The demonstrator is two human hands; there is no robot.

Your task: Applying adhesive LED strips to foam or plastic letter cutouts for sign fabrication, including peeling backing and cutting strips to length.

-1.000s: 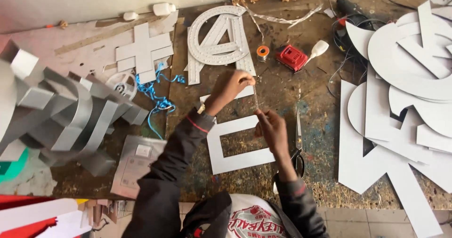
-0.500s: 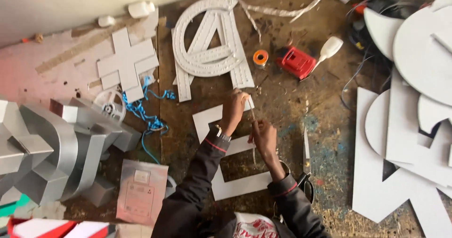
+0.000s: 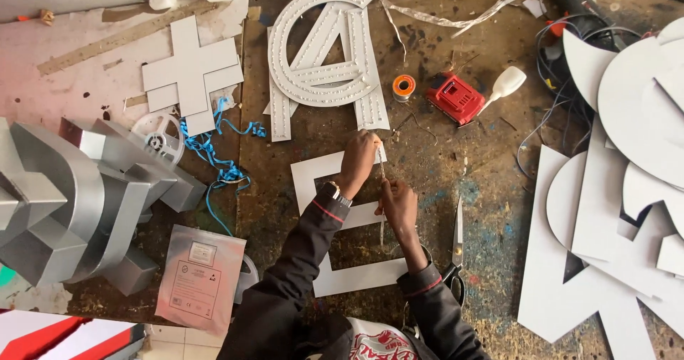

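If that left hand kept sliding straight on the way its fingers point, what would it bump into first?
The left hand points up the bench from the white letter-shaped cutout. First in that line is probably the lower right leg of the white circled-letter sign piece, just beyond the fingertips. Depth is hard to judge from above.

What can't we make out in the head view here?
- Thin strip between left hand and right hand: too small to identify; grip hidden by fingers.
- White E-shaped letter panel: middle and lower bars partly covered by the arms.
- Scissors: handles partly hidden behind the right sleeve.
- Grey channel letters: cut off by the left edge.
- White cut-out panels: cut off by the right edge, overlapping each other.
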